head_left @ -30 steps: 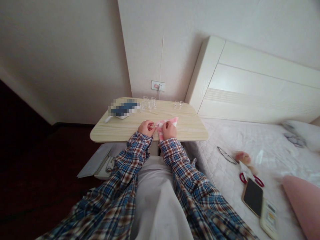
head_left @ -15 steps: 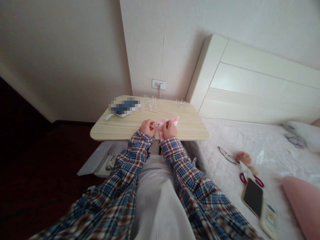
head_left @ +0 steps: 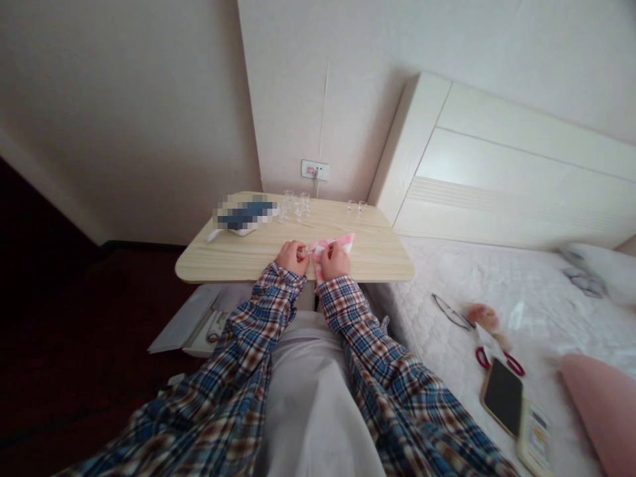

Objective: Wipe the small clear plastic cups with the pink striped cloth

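Over the near edge of the small wooden table (head_left: 228, 258), my left hand (head_left: 292, 257) is closed around a small clear glass (head_left: 303, 252), mostly covered by the fingers. Beside it, my right hand (head_left: 335, 260) grips a pink-and-white cloth (head_left: 346, 242), pressed against the glass's end. One corner of the cloth points out to the right and another part hangs below the hand. Farther back on the table stands a group of several small clear stemmed glasses (head_left: 298, 207). Two more small glasses (head_left: 356, 208) stand apart at the back right.
A blurred-out dark blue object (head_left: 246, 215) lies at the table's left. On the bed (head_left: 422, 265) to the right are glasses with thin frames (head_left: 452, 311), red-handled scissors (head_left: 514, 363), a phone (head_left: 503, 396) and a remote control (head_left: 535, 437). An open white box (head_left: 196, 341) sits below the table.
Both hands stay close together, holding the glass and the cloth, with only a slight shift of the fingers. The whole view has tilted very slightly.
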`<state>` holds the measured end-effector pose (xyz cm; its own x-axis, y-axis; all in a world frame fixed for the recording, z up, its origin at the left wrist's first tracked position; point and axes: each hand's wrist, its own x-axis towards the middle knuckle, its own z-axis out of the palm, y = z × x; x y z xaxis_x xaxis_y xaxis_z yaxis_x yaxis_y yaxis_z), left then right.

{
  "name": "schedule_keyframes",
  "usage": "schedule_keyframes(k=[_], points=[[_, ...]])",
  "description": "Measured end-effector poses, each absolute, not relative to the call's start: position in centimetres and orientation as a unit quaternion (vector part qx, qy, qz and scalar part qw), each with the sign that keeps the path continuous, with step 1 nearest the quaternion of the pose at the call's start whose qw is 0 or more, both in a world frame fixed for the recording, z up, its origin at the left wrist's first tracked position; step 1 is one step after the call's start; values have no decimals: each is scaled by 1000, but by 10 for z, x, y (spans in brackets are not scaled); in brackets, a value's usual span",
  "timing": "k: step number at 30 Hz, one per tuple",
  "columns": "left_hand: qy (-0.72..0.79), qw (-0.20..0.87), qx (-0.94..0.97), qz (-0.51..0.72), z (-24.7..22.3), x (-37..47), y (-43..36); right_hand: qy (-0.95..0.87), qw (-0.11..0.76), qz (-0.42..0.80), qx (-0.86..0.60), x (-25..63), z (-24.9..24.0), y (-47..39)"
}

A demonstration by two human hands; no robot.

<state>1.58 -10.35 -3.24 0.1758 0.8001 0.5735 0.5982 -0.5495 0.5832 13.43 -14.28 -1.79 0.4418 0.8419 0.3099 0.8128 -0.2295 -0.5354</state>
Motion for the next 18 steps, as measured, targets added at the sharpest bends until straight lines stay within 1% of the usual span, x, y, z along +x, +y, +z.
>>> schedule_keyframes(k=[7, 18], points=[[460, 105, 760, 448, -33, 14, -102, -535, 322, 34, -780, 136, -13, -146], [422, 91, 804, 409, -38, 15, -95, -521, 334, 30, -785, 134, -15, -143]])
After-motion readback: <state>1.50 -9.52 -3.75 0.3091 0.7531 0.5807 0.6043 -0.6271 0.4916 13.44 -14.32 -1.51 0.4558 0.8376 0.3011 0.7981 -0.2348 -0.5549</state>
